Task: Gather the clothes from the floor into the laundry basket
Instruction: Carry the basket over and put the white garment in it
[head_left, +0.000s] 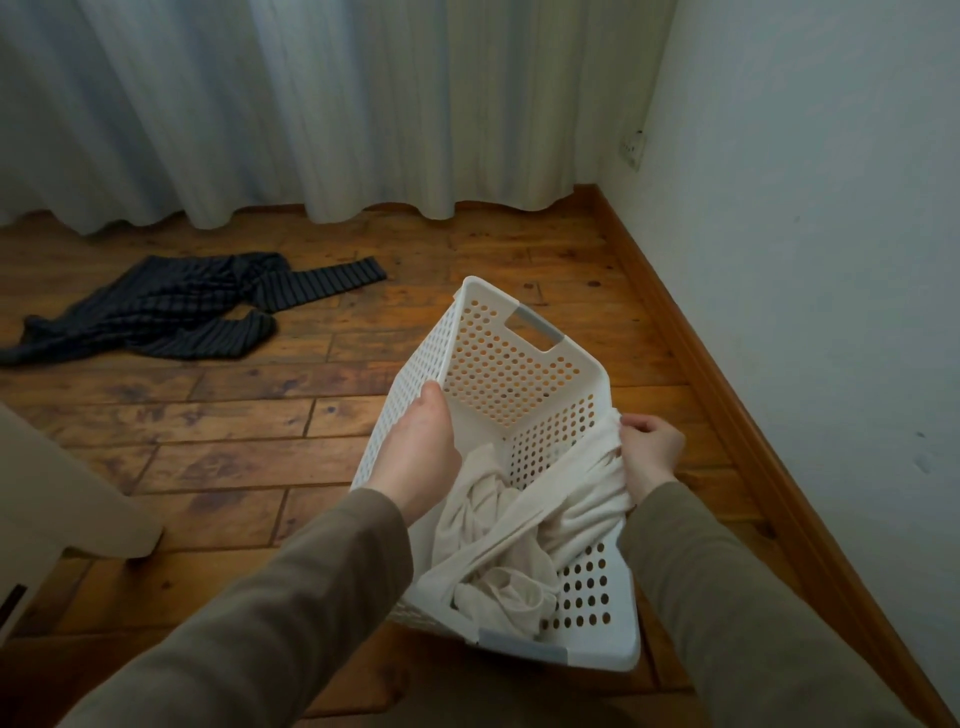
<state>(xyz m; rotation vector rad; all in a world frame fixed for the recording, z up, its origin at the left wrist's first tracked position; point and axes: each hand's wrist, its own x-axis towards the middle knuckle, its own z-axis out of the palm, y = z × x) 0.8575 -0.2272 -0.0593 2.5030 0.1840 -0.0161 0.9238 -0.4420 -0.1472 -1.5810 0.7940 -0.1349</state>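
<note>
While the left hand (415, 457) grips the left rim of the white laundry basket (498, 364), holding it tilted, the right hand (649, 449) pinches a cream garment (524, 525) at the right rim. Most of that garment lies inside; a fold drapes over the edge. Step in hand, as I judge it: tucking this piece in. One dark striped garment (171, 306) is spread on the wooden floor (260, 452) near the curtains (311, 104), well apart from the basket. Next move calls for releasing the cream cloth, then carrying the basket over left.
</note>
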